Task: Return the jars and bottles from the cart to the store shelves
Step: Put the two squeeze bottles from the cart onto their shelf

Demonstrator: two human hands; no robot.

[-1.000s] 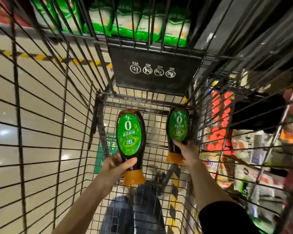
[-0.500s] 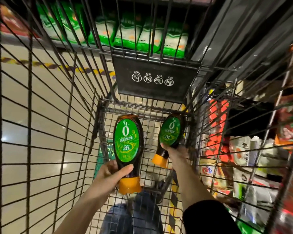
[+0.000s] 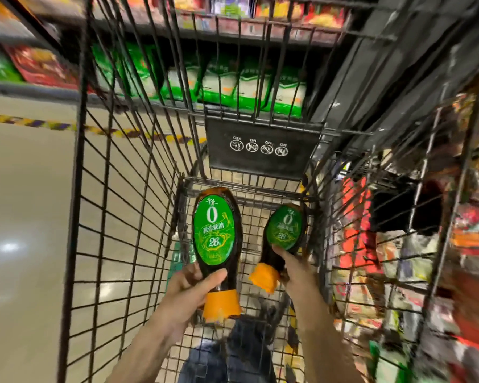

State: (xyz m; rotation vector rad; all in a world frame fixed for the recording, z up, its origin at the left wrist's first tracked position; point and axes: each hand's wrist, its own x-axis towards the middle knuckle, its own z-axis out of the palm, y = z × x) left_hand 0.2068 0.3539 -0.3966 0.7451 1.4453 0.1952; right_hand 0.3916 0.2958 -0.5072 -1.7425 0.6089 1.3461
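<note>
Both hands are down inside the cart, left hand and right hand each wrapped round a sauce bottle's neck (left bottle, right bottle). Lift straight up clear of the wire; shelves look blurry, probably right there.

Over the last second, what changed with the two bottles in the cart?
The right-hand bottle tipped from upright to a slant, its orange cap swinging left. The view also lifted, showing more shelf. Unchanged: the left hand holds the left bottle upright, and the right hand keeps its grip, both inside the cart.
</note>
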